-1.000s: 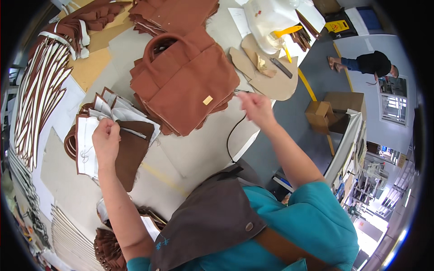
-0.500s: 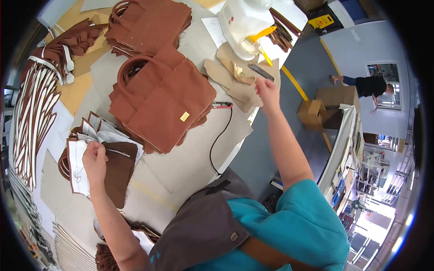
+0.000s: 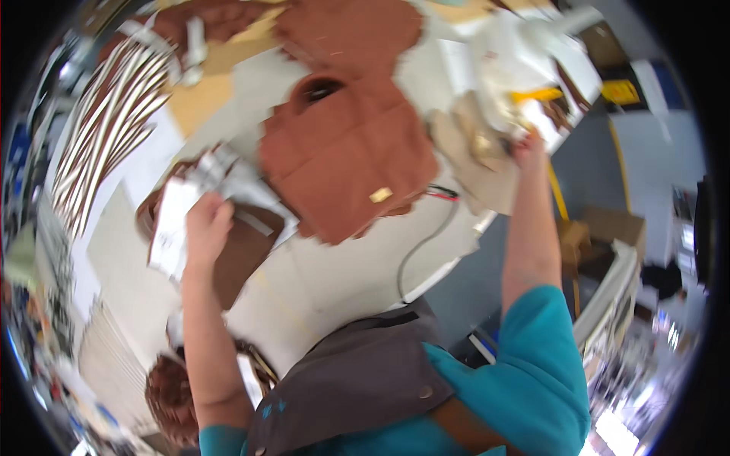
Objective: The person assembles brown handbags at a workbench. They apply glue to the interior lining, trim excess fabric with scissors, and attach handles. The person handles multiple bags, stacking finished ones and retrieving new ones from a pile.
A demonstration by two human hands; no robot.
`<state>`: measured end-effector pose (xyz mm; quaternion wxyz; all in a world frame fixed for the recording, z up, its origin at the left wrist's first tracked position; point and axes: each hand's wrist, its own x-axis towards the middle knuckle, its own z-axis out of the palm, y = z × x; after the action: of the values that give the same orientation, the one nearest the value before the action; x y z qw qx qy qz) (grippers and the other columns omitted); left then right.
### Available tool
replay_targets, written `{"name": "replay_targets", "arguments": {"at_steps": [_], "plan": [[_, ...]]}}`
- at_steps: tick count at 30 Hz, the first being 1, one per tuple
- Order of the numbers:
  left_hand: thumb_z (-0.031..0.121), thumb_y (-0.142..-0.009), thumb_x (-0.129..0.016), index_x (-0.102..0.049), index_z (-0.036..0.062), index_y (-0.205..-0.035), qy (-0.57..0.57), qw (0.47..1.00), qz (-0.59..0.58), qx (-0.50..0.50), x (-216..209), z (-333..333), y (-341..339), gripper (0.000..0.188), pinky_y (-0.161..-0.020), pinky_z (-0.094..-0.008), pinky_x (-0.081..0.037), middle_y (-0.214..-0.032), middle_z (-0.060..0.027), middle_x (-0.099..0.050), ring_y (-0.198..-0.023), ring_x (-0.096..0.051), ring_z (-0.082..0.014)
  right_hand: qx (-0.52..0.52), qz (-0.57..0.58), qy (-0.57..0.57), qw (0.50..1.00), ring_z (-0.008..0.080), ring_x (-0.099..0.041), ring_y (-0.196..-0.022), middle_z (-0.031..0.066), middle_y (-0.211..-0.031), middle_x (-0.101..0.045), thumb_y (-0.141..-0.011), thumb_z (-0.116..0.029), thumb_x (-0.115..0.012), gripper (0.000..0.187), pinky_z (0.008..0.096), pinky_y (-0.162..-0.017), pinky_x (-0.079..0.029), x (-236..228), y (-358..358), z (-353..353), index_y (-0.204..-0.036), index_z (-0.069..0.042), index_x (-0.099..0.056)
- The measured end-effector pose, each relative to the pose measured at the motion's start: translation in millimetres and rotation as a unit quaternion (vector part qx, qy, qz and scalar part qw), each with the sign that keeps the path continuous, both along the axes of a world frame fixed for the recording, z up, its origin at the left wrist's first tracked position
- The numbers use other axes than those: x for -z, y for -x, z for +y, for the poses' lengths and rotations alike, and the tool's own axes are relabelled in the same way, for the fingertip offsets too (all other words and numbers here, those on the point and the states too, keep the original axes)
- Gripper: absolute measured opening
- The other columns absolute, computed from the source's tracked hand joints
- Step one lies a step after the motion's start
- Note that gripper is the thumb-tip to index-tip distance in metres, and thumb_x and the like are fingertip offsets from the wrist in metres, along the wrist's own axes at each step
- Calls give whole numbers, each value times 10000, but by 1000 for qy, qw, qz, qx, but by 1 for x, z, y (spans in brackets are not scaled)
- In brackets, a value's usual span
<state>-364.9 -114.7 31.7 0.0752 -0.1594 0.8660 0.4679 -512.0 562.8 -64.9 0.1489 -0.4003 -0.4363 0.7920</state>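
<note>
My left hand (image 3: 207,228) is closed, its fingers pinching a brown-and-white bag piece (image 3: 247,247) near its upper edge. White layers fan out beside that piece. At the right, my right hand (image 3: 527,148) is stretched out by a white plastic jug (image 3: 493,76). A yellow brush (image 3: 536,95) lies across the jug's front, and a short yellow handle meets my fingertips. Blur smears those fingers, so their grip cannot be told. Between my hands lies a stack of reddish-brown handbag panels (image 3: 350,152) with a handle and a small gold plate.
Another brown stack (image 3: 350,34) sits farther back. Beige scraps (image 3: 468,148) lie left of my right hand. A red-tipped tool (image 3: 442,192) trails a black cable across the table. Brown-and-white strips (image 3: 114,129) spread at far left. A cardboard box (image 3: 612,228) stands beyond the table's right edge.
The view has swung, shifting the scene right and blurring it. My right hand has moved from the beige scraps to the yellow handle by the jug. My left hand stays at the bag piece.
</note>
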Motion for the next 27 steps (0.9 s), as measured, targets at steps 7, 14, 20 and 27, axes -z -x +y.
{"name": "replay_targets", "arguments": {"at_steps": [7, 14, 20, 27], "plan": [[172, -812, -609, -604, 41, -806, 23, 999, 23, 12, 3, -9, -2, 132, -605, -376, -465, -655, -125, -605, -616, -587, -247, -23, 246, 30, 968, 117, -519, -648, 45, -766, -588, -991, -248, -559, 210, 258, -583, -439, -73, -87, 0, -936, -45, -568], [133, -803, -611, -588, 29, -788, -61, 998, 12, 5, -3, -20, -8, 108, -578, -348, -445, -619, -83, -571, -576, -526, -200, -370, 280, 86, 882, 145, -629, -890, 125, -1048, -655, -994, -177, -549, 262, 273, -773, -517, -174, -96, -348, -1172, 14, -570], [126, -837, -594, -564, 21, -789, -80, 996, 12, 21, -11, -27, -7, 119, -567, -294, -428, -618, -25, -530, -586, -500, -117, -477, 255, -114, 833, 160, -684, -816, 138, -1004, -667, -909, 0, -640, 154, 273, -735, -579, -150, -109, -487, -1051, 44, -602], [200, -794, -621, -609, 43, -773, -27, 999, 3, 32, -20, -28, -7, 159, -652, -392, -483, -679, -91, -628, -674, -614, -272, -480, 305, -306, 763, 139, -640, -820, 74, -944, -628, -873, 29, -672, 138, 247, -709, -509, -113, -121, -518, -1009, 14, -671]]}}
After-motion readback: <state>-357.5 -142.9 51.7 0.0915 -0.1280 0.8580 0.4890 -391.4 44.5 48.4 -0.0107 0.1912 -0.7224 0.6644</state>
